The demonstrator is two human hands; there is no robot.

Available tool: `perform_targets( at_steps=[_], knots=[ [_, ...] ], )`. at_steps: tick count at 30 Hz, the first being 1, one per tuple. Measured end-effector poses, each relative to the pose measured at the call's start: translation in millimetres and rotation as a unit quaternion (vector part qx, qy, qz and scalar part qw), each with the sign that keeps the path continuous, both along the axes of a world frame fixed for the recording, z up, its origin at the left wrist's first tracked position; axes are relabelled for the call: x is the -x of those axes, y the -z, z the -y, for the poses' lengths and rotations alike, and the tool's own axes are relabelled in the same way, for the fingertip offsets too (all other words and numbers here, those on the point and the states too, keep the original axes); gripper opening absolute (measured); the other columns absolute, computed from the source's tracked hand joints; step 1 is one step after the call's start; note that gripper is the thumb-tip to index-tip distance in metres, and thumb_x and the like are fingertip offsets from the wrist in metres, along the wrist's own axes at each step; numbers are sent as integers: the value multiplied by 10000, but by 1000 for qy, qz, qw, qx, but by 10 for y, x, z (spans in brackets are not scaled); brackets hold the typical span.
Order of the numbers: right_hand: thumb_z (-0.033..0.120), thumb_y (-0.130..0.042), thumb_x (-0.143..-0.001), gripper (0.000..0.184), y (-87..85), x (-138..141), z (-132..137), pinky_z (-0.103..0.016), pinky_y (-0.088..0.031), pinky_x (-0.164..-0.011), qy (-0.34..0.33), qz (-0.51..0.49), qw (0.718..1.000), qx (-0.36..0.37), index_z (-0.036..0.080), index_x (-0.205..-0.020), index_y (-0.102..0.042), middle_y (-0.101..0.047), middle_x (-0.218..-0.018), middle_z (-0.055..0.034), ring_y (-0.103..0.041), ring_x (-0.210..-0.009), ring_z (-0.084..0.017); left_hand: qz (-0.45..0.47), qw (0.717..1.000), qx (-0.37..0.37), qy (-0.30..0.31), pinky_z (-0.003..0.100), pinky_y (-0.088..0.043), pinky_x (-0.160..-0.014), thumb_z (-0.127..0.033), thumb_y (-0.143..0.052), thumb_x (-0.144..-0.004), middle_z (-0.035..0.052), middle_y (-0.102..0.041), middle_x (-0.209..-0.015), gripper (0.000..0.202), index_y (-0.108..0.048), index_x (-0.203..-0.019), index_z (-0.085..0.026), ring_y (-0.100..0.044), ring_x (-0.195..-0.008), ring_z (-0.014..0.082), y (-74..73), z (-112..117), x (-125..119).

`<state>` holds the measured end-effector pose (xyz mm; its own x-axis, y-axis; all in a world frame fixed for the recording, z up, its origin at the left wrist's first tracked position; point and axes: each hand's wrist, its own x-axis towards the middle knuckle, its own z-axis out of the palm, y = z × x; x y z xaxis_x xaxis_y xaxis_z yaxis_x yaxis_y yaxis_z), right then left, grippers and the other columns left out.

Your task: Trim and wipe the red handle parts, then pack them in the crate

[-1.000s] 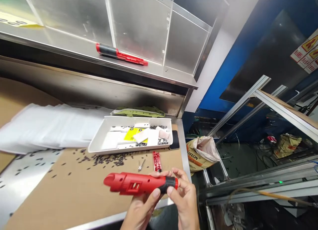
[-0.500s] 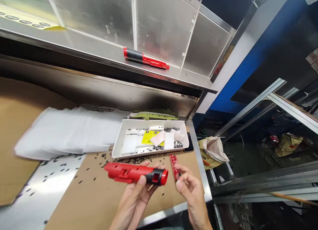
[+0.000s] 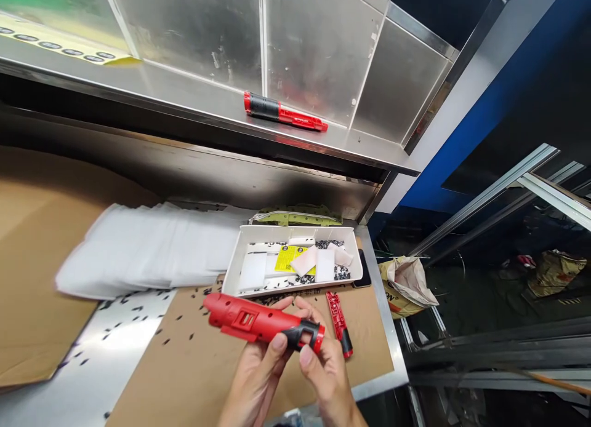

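A red plastic housing with a black band near its right end (image 3: 258, 319) is held up over the cardboard, lying roughly level. My left hand (image 3: 261, 368) grips it from below, thumb on the near side. At the black end, my right hand (image 3: 325, 371) has its thumb and fingers closed around the rim. Just right of that hand, a slimmer red housing piece with a black end (image 3: 339, 322) lies on the cardboard, its ribbed inside facing up. A similar red and black housing (image 3: 284, 112) rests on the metal shelf.
A white tray (image 3: 231, 284) holds foam pieces, a yellow label and small black bits. White foam sheets (image 3: 152, 248) are stacked to its left. Black bits lie scattered over the cardboard (image 3: 184, 359) and metal table. A phone (image 3: 363, 268) and an open sack (image 3: 409, 285) are at the right.
My right hand has left the slim housing piece on the cardboard and moved left onto the black end of the held housing. The whole view has shifted slightly.
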<state>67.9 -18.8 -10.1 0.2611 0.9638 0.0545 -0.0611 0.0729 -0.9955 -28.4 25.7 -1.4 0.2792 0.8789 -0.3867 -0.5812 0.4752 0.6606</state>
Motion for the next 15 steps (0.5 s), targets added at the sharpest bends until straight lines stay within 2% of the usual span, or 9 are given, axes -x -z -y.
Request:
perform_targets(
  at_steps=[3,7,8,10,12,14,15],
  knots=[
    [619,-592,-842,474,83,12,-39,-467,-310,-1148,35,24,999,-16,243,-1082,-752,-535,-1419,-113,-433,-1361,-307,-4,1000,20,-1,242,-537,-764,-454,-870,-607,37,-767,-958,642,-631,-1165,-246,-700,-828,200,-14,-54,-22],
    [469,-615,-877,270,192,-101,6,-503,-346,-1119,101,143,983,-54,265,-822,-784,-593,-1361,-87,-462,-1341,-309,-13,999,37,-4,282,-531,-795,-531,-878,-540,53,-764,-906,801,-577,-1221,-237,-677,-952,257,-10,-220,35],
    [448,-611,-880,266,212,-165,21,-496,-361,-1107,115,176,976,-60,254,-790,-770,-602,-1347,-91,-465,-1338,-308,-23,999,28,-12,293,-523,-825,-548,-875,-529,53,-761,-916,813,-574,-1221,-245,-662,-992,269,-6,-269,69],
    [456,-553,-905,295,254,-327,31,-446,-401,-1072,135,253,958,-20,229,-837,-730,-614,-1315,-106,-497,-1304,-286,-90,995,-28,-38,304,-482,-908,-555,-860,-550,58,-740,-999,691,-630,-1126,-250,-621,-1062,279,7,-364,152],
    [450,-412,-963,365,331,-491,-14,-387,-467,-971,136,321,935,70,209,-916,-682,-658,-1201,-121,-595,-1162,-254,-225,964,-126,-67,312,-440,-952,-547,-841,-580,55,-700,-1032,526,-692,-990,-252,-591,-1031,281,26,-442,237],
    [389,-350,-987,365,475,-593,-133,-360,-501,-841,108,366,912,151,205,-946,-663,-705,-1019,-101,-663,-953,-235,-363,899,-232,-84,312,-420,-949,-534,-831,-590,41,-643,-968,431,-725,-909,-266,-564,-941,276,46,-496,302],
    [352,-390,-977,317,574,-606,-220,-358,-502,-798,90,378,904,179,205,-932,-667,-716,-932,-87,-672,-874,-235,-400,875,-260,-84,307,-426,-927,-538,-823,-594,35,-623,-923,414,-729,-898,-274,-556,-901,271,53,-514,323]
  ],
)
